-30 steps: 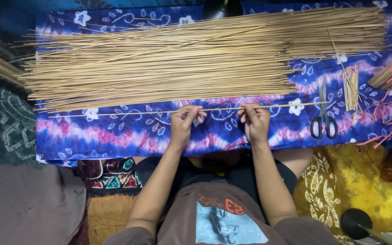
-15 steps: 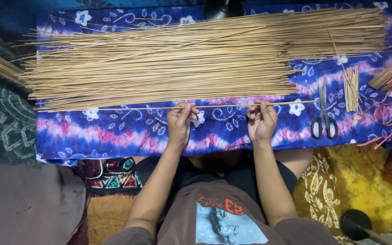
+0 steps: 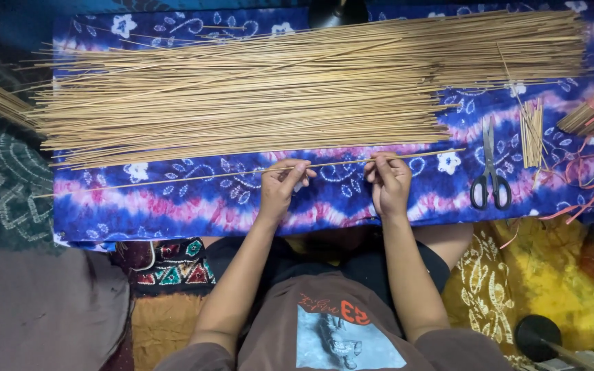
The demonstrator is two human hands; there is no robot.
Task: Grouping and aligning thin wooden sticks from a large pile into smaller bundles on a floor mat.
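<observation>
The single thin, pale tan stick (image 3: 242, 173) lies nearly horizontal across the blue, purple and pink tie-dyed cloth (image 3: 173, 203). Its long axis runs left to right, and its right end sits slightly farther from the person than its left end. It lies just on the near side of the large pile of long tan sticks (image 3: 276, 89) and parallel to that pile.

The left hand (image 3: 282, 184) has thumb and fingertips closed on the stick. The right hand (image 3: 388, 180) pinches the same stick a short way along, toward the stick's right end. Both grips sit right of the stick's middle. The longer free length extends from the left hand toward the cloth's left edge. A shorter length projects past the right hand. The left hand is therefore the nearer hand to the long free end.

The stick looks straight, slender, uniform in colour and unsplit where visible.

Right of the stick's right end, black-handled scissors (image 3: 489, 172) lie on the cloth. A small bundle of short tan stick offcuts (image 3: 531, 134) lies just beyond them.
</observation>
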